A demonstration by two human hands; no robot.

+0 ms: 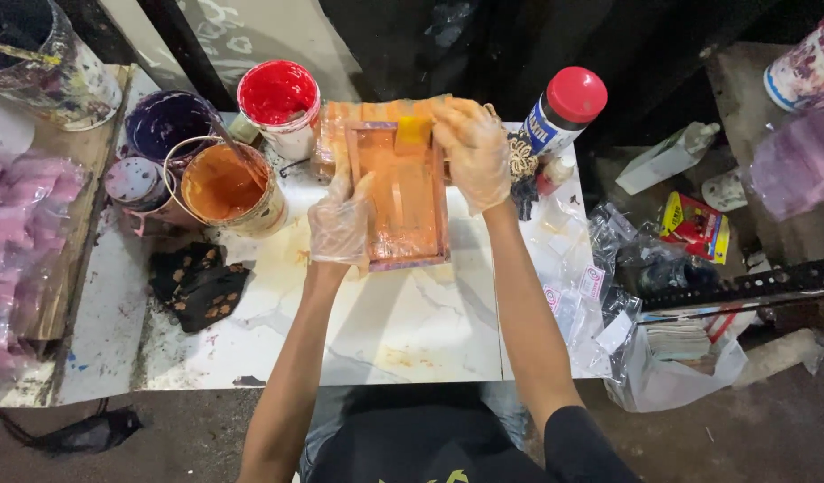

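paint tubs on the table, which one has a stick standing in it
The round tub of orange paint, just left of the left hand. A thin stick leans inside it; the red paint tub and the dark purple tub hold none.
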